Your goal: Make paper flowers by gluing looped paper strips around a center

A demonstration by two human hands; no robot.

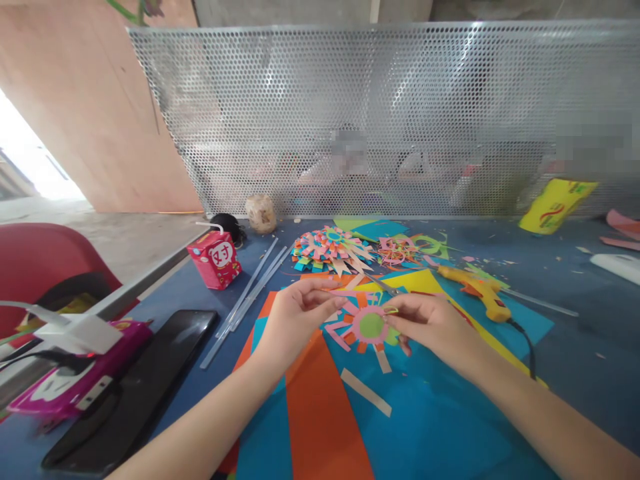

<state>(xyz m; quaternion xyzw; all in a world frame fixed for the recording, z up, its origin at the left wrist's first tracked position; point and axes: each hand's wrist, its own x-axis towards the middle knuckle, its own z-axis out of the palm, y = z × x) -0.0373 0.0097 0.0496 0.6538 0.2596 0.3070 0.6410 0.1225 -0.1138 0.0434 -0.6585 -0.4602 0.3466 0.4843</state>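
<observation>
A small paper flower (369,327) with a green centre, a pink ring and pink and orange strip petals lies on blue paper (425,413) in front of me. My left hand (300,313) is closed in a pinch at the flower's upper left, fingertips on a pink strip. My right hand (430,320) pinches the flower's right edge, where a green strip shows. A loose beige strip (367,392) lies just below the flower. An orange sheet (320,420) lies under my left wrist.
A finished multicoloured paper flower (330,250) and paper scraps (400,252) lie farther back. A yellow glue gun (480,292) with its cable lies to the right, glue sticks (250,293) to the left. A red drink carton (215,259), black phone (135,387) and perforated metal screen (380,113) surround the area.
</observation>
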